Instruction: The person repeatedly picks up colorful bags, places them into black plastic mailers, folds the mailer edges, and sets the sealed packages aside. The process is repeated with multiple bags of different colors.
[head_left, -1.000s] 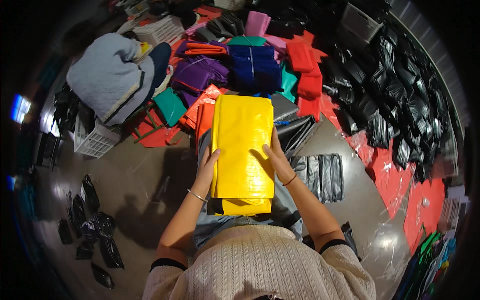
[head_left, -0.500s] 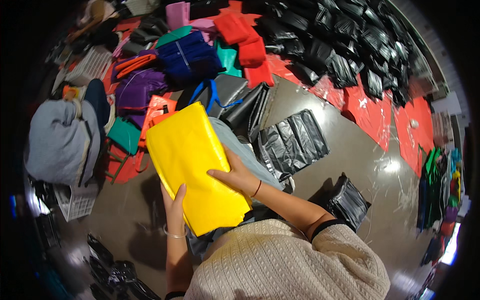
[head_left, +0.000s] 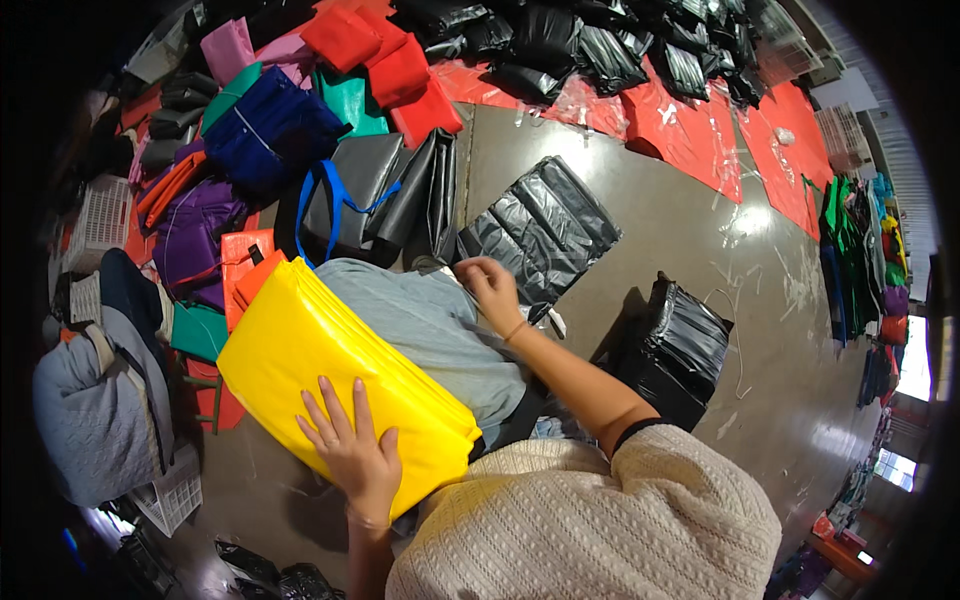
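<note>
A stack of folded yellow plastic sheeting [head_left: 330,365] leans over my lap, slanting down toward my body. My left hand [head_left: 350,450] lies on its top face with the fingers spread. At the far end of the grey-blue cloth [head_left: 420,325] over my lap is my right hand [head_left: 490,290], its fingers curled together. Whether anything is between those fingers is hidden. Just past that hand, a flat black plastic bag [head_left: 545,230] lies on the floor. A folded dark grey bundle [head_left: 365,185] with a blue strap [head_left: 333,215] stands beyond my knees.
Red, navy [head_left: 270,125] and purple folded bundles [head_left: 200,235] are piled at the far left. Many black packages [head_left: 600,55] cover red sheeting [head_left: 690,130] at the back. A black package [head_left: 675,350] sits by my right elbow. At left is a padded jacket [head_left: 95,400].
My right hand has let go of the yellow sheeting and moved off beyond it. My left hand has shifted from its edge to its top face. The view has turned right.
</note>
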